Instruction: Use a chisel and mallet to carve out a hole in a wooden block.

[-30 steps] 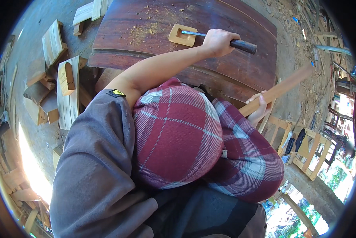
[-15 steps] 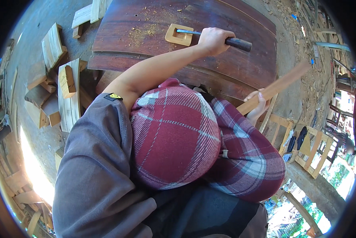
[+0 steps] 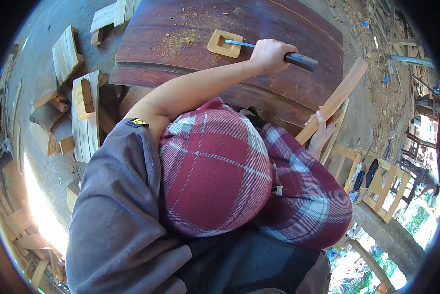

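"What lies before this person?"

"A hollowed wooden block [image 3: 225,51], on the dark red-brown table [image 3: 298,36]. I take the block as my mark. Small shavings [image 3: 178,41] are scattered to the left of it."

"And the left hand [image 3: 271,56]?"

"It is to the right of the block, with the fingers closed around a chisel [image 3: 301,61]. The dark handle sticks out behind the hand, and the blade runs to the hollow of the block. How deep the tip goes, I cannot tell."

"The right hand [image 3: 324,130]?"

"Farther to the right of the block, and nearer to the person's body. It is wrapped around a wooden bar [image 3: 334,102], the thumb lying across. The bar is slanted, and it is apart from the chisel."
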### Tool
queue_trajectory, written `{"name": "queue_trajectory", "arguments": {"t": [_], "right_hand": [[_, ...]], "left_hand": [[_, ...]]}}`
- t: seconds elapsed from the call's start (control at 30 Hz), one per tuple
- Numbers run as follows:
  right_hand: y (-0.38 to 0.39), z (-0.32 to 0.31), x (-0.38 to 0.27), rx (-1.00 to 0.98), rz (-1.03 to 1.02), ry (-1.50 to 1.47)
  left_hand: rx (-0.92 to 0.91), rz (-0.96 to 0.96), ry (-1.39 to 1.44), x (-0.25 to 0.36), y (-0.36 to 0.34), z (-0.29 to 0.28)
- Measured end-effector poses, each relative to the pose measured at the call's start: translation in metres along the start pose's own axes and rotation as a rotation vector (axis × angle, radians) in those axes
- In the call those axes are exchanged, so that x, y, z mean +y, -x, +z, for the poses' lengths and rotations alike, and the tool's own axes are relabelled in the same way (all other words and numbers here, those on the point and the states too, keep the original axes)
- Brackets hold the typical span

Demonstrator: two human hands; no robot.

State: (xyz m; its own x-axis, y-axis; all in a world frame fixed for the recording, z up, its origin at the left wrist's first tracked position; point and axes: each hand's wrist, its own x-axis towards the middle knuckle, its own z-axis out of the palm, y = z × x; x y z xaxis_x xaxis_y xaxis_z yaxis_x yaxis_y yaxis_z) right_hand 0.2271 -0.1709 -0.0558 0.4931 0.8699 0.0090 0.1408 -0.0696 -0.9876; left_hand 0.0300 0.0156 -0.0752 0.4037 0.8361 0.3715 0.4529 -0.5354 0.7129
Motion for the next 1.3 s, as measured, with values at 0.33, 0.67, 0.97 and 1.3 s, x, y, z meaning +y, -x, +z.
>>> {"name": "queue_trajectory", "arguments": {"t": [0.33,0.67,0.97,1.3], "right_hand": [[0.004,-0.009,0.004,-0.061,-0.060,0.241],[0.005,-0.019,0.001,-0.072,-0.085,0.258],[0.006,-0.017,0.002,-0.115,-0.071,0.253],[0.007,-0.029,-0.022,-0.495,0.137,0.687]], "left_hand": [[0.081,0.010,0.290,0.051,0.001,0.006],[0.130,0.069,0.497,0.077,0.003,0.009],[0.125,0.108,0.482,0.073,0.002,0.006],[0.208,-0.029,0.543,0.058,-0.007,0.003]]}}
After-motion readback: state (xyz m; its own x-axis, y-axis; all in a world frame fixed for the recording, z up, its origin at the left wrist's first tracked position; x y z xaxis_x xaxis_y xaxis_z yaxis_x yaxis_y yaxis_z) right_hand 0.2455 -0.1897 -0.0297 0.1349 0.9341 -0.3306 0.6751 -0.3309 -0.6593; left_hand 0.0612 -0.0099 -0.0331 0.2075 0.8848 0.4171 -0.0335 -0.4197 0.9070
